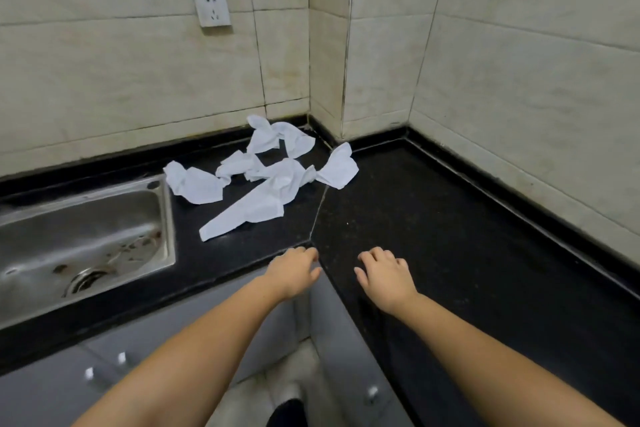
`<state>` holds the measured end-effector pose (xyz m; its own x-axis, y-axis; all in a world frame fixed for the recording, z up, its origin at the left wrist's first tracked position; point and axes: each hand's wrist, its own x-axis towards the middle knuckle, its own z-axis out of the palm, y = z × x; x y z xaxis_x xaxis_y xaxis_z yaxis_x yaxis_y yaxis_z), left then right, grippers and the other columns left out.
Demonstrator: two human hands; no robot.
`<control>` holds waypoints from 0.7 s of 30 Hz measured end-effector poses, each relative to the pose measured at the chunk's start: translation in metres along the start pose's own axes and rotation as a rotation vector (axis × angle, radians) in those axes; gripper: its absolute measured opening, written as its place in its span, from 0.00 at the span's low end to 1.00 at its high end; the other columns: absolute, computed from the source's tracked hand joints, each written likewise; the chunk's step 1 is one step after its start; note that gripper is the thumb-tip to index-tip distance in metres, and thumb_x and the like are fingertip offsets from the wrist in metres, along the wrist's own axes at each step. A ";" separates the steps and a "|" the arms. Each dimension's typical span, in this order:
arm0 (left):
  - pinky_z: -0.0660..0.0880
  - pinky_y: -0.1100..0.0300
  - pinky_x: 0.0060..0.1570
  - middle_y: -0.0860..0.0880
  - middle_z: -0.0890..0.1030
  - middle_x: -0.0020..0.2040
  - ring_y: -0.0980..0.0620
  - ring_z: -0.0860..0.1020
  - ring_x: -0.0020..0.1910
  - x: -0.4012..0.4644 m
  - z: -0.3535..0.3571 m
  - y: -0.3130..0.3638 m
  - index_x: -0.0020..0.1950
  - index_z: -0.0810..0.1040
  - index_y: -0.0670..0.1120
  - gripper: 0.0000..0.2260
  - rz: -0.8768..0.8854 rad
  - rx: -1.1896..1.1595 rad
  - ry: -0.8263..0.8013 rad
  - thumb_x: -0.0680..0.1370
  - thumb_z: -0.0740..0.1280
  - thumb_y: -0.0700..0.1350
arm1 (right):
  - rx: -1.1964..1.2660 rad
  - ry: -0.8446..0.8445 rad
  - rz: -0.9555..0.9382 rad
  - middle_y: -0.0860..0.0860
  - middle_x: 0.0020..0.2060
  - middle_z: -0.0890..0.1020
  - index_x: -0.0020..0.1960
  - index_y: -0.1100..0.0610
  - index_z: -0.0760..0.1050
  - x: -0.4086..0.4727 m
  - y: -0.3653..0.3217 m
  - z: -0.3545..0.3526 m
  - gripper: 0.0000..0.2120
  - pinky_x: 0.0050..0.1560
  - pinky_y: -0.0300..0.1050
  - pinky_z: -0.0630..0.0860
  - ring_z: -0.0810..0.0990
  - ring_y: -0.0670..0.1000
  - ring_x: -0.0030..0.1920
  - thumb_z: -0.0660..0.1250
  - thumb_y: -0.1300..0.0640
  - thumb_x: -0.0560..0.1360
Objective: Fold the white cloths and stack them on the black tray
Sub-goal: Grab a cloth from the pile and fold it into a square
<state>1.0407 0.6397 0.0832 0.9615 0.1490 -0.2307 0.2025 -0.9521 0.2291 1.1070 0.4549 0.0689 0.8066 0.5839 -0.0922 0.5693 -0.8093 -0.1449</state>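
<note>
Several crumpled white cloths [266, 177] lie in a loose heap on the black countertop [433, 218], back in the corner by the tiled walls. One long cloth [242, 215] stretches out of the heap toward me. My left hand [294, 270] hovers at the counter's front edge, fingers loosely curled, holding nothing. A little to its right, my right hand [384, 274] rests above the counter in the same relaxed way, also without anything in it. Both hands are well short of the cloths. No black tray is in view.
A stainless steel sink [79, 236] is set into the counter at the left. A wall socket [212, 7] sits on the tiles above it. Grey cabinet doors [86, 378] with small knobs run below the counter. Bare black counter stretches to the right.
</note>
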 end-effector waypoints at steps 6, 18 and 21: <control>0.72 0.50 0.56 0.44 0.74 0.58 0.44 0.73 0.58 0.143 -0.030 -0.043 0.60 0.71 0.46 0.13 0.127 0.000 -0.065 0.80 0.59 0.51 | 0.056 -0.034 0.152 0.52 0.64 0.71 0.68 0.52 0.67 0.130 0.011 0.006 0.19 0.64 0.52 0.65 0.69 0.54 0.65 0.51 0.46 0.81; 0.68 0.54 0.61 0.45 0.72 0.64 0.47 0.71 0.62 0.341 -0.043 -0.084 0.68 0.68 0.45 0.16 0.492 0.118 -0.066 0.80 0.57 0.43 | 0.140 -0.091 0.287 0.52 0.64 0.71 0.67 0.53 0.67 0.319 0.008 0.014 0.17 0.61 0.50 0.66 0.69 0.54 0.63 0.55 0.50 0.80; 0.68 0.53 0.60 0.45 0.69 0.67 0.47 0.68 0.65 0.362 -0.031 -0.093 0.71 0.64 0.45 0.18 0.519 0.156 -0.079 0.80 0.55 0.42 | 0.168 -0.109 0.326 0.53 0.64 0.70 0.67 0.53 0.66 0.341 0.007 0.023 0.17 0.60 0.50 0.66 0.69 0.55 0.63 0.56 0.51 0.80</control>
<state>1.3758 0.7902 0.0075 0.9097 -0.3656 -0.1968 -0.3304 -0.9245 0.1898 1.3826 0.6496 0.0137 0.9145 0.3078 -0.2627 0.2439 -0.9372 -0.2492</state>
